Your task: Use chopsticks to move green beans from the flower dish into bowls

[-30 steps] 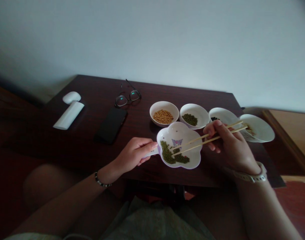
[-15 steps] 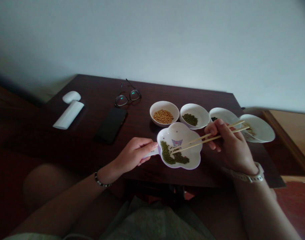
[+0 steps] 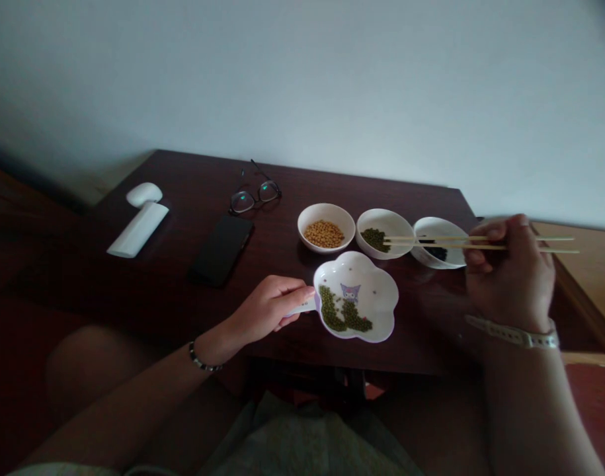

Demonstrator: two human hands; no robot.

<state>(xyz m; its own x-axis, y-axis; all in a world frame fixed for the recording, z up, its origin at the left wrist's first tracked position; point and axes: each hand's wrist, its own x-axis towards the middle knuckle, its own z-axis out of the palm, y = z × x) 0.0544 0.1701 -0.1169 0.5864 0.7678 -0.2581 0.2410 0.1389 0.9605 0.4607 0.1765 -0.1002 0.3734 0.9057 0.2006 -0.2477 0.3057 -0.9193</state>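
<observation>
Over a dark table (image 3: 282, 192), chopsticks reach across the bean bowls

The right hand (image 3: 513, 271) sits out past the table's far corner, its fingers closed around a pair of thin, pale wooden chopsticks (image 3: 451, 238). They lie almost level and nearly parallel, their tips slightly apart and gripping nothing that can be seen. The sticks pass above the black-bean bowl (image 3: 438, 226) and end over the rim of the middle bowl (image 3: 399, 228), which holds a small heap of green beans (image 3: 375, 239).

Nearer the body, the left hand (image 3: 267, 307) wraps the short white handle of a glossy flower dish (image 3: 376, 284), with five rounded lobes and a small cartoon face printed inside. (Whether its base touches the table, I cannot tell.) Mung beans (image 3: 342, 316) lie in a rough, pebbly band across its left lobes, below the printed face.

Beyond the dish, a round white bowl (image 3: 312, 213) holds yellow soybeans (image 3: 324, 234). Further left on the polished wood lie wire-framed glasses (image 3: 255, 197), a black phone (image 3: 221, 250) and a smooth white oblong object (image 3: 138, 228). A beaded bracelet (image 3: 199, 357) circles the left wrist and a pale strap (image 3: 513, 336) the right.
</observation>
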